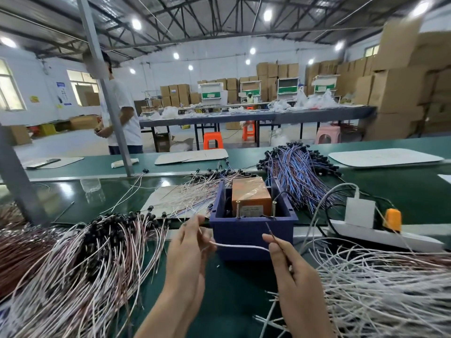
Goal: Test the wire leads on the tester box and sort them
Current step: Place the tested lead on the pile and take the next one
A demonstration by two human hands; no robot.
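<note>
The left hand (188, 242) and the right hand (290, 262) are raised side by side in front of the blue box (253, 234). Each pinches one end of a single white wire (240, 246). The left hand stands on edge, palm turned to the right, with its thumb and fingertips closed on the wire's left end. A short bare tip sticks up above them. The right hand has its fingers curled, with thumb and forefinger pinching the right end. That end's bare tip points up and a little to the left, and shows against the box's front wall. The wire sags in a shallow curve between the hands, across that wall. Both forearms come up from the bottom edge.

The box sits on the green table (219, 289). Inside it are an orange block (251, 193) and two upright brass posts (238, 210) near the front wall. Left of the hands lies a heap of pale wires with black ends (97, 252), and right of them a heap of white wires (378, 289). Behind the box on the right is a bundle of blue and brown wires (297, 174). A white power strip (390, 237) lies right of the box, with a white plug (360, 212) and an orange plug (392, 219) in it.
</note>
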